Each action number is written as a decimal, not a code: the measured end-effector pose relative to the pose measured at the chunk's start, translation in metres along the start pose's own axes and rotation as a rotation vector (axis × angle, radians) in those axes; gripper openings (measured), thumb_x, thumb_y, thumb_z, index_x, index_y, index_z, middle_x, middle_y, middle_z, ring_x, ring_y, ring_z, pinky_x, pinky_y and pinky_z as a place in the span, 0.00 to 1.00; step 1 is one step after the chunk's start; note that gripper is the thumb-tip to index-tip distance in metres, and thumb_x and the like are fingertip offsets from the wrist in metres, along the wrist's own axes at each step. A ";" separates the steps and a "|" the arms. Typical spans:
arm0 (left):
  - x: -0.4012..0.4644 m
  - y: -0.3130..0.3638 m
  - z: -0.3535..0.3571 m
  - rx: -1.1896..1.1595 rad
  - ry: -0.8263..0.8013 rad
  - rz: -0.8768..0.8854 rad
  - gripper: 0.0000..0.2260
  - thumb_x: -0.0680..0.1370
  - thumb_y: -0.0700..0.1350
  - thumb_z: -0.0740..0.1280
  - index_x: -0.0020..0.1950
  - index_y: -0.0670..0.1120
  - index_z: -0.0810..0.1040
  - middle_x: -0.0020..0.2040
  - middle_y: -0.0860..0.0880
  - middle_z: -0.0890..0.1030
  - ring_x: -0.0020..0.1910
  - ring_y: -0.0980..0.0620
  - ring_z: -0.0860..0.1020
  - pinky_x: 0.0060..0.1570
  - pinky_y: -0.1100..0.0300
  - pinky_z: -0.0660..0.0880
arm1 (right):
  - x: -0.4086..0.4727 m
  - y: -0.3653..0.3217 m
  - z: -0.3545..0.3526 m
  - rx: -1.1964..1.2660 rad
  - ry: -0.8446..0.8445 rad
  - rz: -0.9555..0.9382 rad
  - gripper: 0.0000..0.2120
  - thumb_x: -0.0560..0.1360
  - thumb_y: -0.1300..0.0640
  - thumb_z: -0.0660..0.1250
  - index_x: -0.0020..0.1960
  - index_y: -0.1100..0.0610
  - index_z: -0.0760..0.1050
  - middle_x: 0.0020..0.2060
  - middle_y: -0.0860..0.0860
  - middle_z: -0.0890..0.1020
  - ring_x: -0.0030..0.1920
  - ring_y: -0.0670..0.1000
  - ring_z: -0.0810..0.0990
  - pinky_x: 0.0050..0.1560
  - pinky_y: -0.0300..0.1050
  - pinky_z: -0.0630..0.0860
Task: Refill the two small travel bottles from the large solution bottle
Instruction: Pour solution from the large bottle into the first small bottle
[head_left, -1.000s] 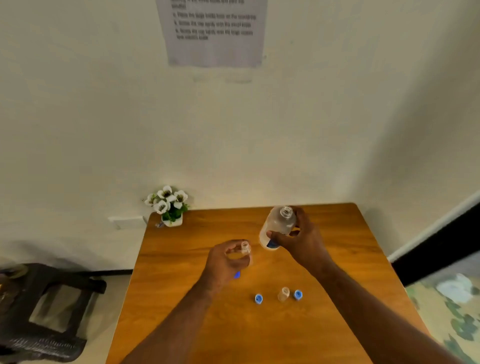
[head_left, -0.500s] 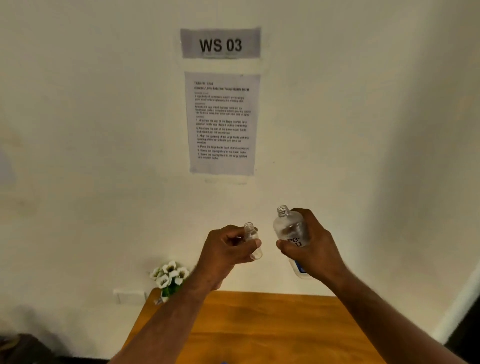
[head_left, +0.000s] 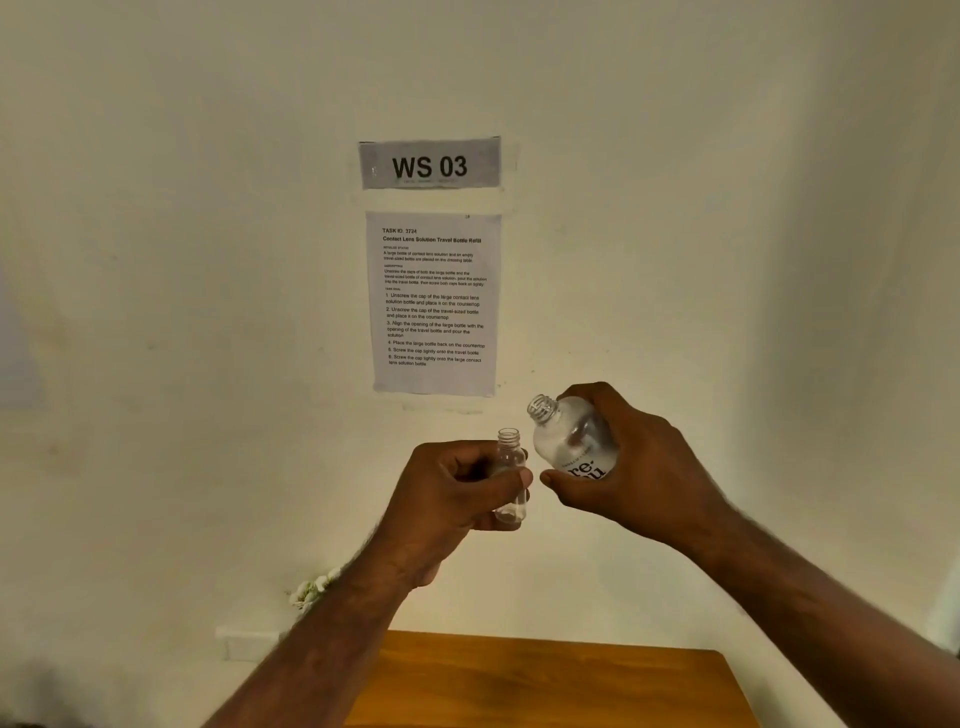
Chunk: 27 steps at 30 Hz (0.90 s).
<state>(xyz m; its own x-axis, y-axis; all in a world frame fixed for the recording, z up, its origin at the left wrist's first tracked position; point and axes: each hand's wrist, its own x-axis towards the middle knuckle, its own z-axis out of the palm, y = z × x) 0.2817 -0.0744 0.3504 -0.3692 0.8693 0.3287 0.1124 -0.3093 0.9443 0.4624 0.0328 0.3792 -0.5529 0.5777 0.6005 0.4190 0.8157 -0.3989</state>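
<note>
- The left hand (head_left: 452, 493) grips the small bottle (head_left: 510, 475) upright; it should keep it steady
- The right hand (head_left: 631, 462) holds the large bottle (head_left: 569, 436), tilted; its mouth should meet the small neck before tipping further

We are seeing dim, warm, even light on the wall (head_left: 727, 208), soft shadows darkening its corners, edges bowing slightly, and the notice's (head_left: 434, 304) small print blurring.
</note>
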 end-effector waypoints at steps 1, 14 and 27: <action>0.000 0.002 0.001 0.002 -0.001 0.009 0.08 0.74 0.37 0.75 0.53 0.42 0.86 0.43 0.39 0.87 0.44 0.41 0.87 0.40 0.50 0.84 | 0.000 0.000 -0.003 -0.021 0.001 -0.008 0.32 0.61 0.38 0.77 0.61 0.38 0.67 0.47 0.38 0.81 0.42 0.44 0.81 0.44 0.44 0.80; -0.004 0.023 0.006 0.017 -0.024 0.077 0.06 0.74 0.38 0.76 0.50 0.42 0.87 0.40 0.42 0.87 0.41 0.43 0.87 0.37 0.51 0.83 | 0.005 -0.016 -0.034 -0.211 -0.003 -0.085 0.33 0.62 0.39 0.76 0.62 0.36 0.65 0.46 0.36 0.78 0.41 0.46 0.78 0.44 0.45 0.78; -0.012 0.019 0.004 0.029 -0.042 0.071 0.06 0.73 0.39 0.76 0.49 0.45 0.87 0.41 0.41 0.87 0.42 0.42 0.87 0.36 0.52 0.84 | 0.006 -0.026 -0.043 -0.362 -0.085 -0.136 0.33 0.63 0.40 0.75 0.64 0.35 0.65 0.50 0.38 0.80 0.45 0.48 0.79 0.45 0.47 0.78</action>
<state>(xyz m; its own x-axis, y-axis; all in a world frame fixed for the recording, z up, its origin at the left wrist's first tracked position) 0.2923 -0.0892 0.3644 -0.3202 0.8612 0.3948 0.1640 -0.3600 0.9184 0.4786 0.0135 0.4229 -0.6718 0.4782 0.5657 0.5567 0.8297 -0.0402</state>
